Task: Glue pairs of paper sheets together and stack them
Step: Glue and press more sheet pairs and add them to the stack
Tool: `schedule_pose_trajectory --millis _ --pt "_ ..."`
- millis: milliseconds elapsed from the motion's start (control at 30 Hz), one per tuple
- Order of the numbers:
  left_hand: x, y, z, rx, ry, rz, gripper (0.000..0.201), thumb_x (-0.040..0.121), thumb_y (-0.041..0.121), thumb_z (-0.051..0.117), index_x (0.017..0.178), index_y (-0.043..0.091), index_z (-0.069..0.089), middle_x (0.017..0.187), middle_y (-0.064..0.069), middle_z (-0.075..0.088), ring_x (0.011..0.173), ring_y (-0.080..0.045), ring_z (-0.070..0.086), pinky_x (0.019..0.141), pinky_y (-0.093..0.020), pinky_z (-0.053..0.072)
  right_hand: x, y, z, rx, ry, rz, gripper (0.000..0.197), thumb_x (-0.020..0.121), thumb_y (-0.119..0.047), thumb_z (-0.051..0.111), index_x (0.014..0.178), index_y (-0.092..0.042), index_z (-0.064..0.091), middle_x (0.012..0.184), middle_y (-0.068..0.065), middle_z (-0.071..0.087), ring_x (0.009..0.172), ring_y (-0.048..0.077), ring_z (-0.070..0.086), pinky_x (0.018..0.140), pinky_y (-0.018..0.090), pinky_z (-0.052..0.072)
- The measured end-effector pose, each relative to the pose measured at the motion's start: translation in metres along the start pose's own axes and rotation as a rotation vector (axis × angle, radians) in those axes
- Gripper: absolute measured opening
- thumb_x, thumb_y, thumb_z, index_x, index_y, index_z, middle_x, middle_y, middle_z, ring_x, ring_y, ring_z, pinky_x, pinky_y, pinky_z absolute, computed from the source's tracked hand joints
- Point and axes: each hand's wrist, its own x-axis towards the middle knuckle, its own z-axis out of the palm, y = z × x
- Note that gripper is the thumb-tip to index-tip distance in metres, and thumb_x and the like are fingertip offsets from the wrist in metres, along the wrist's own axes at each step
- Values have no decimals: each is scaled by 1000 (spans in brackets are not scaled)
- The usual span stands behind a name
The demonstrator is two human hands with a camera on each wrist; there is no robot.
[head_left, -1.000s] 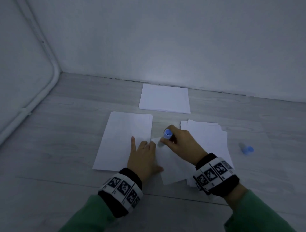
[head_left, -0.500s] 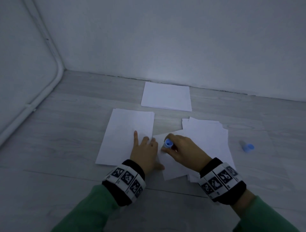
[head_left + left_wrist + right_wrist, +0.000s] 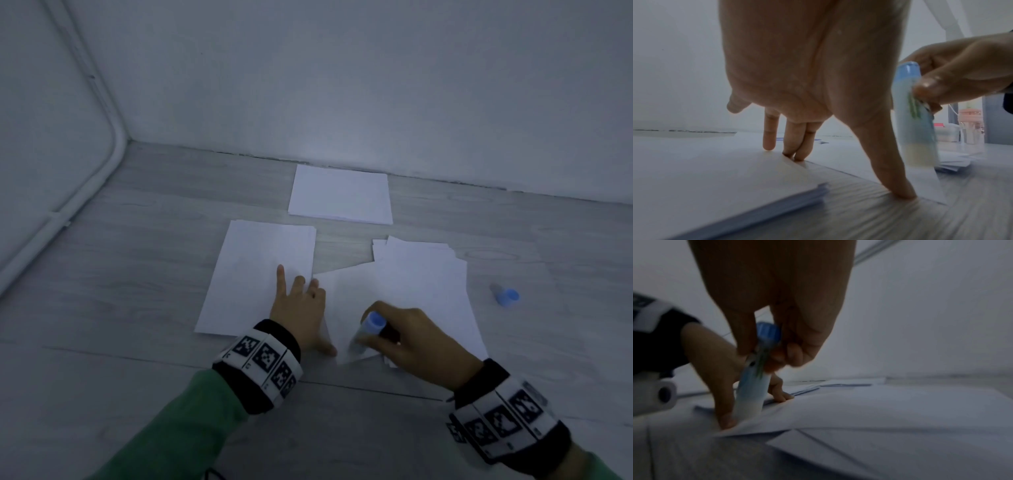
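My right hand [image 3: 407, 337] grips a blue-capped glue stick [image 3: 368, 330] upright, its tip pressed on the near left corner of a loose white sheet [image 3: 346, 294]. In the left wrist view the glue stick [image 3: 915, 116] stands just right of my thumb; in the right wrist view the glue stick [image 3: 756, 378] meets the paper beside that thumb. My left hand [image 3: 301, 308] lies flat with straight fingers, fingertips on the left paper stack [image 3: 260, 274] and thumb holding the loose sheet's edge. That sheet overlaps a messy pile of sheets [image 3: 424, 284] on the right.
A neat stack of sheets [image 3: 340, 195] lies farther back by the wall. The glue stick's blue cap [image 3: 507, 296] lies on the grey wood floor to the right. A white pipe [image 3: 68, 202] runs along the left wall.
My right hand has drawn the glue stick toward me, from the sheet's far corner down to its near left corner. My left hand has stayed pressed on the paper.
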Motion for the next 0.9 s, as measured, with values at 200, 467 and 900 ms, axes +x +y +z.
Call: schedule_pose_trajectory --millis 200,467,900 --pt "0 1 -1 3 -22 -10 111 69 76 54 148 9 12 157 -10 7 143 -34 5 103 -65 -19 -10 9 3 -113 55 35 16 89 -25 62 91 -11 54 74 1 57 59 5 44 60 15 36" --pt "-2 2 -3 10 -35 -10 110 71 75 53 148 9 10 158 -8 4 143 -34 3 103 -64 -20 -29 25 -18 -228 215 133 17 85 -16 67 87 -4 56 60 -7 49 50 4 43 54 9 31" --pt "-3 2 -5 19 -47 -17 110 71 76 52 148 9 9 158 -8 2 143 -33 3 104 -64 -18 -48 69 -52 -233 414 276 14 79 -2 71 80 -1 57 51 -11 47 45 4 46 51 5 38"
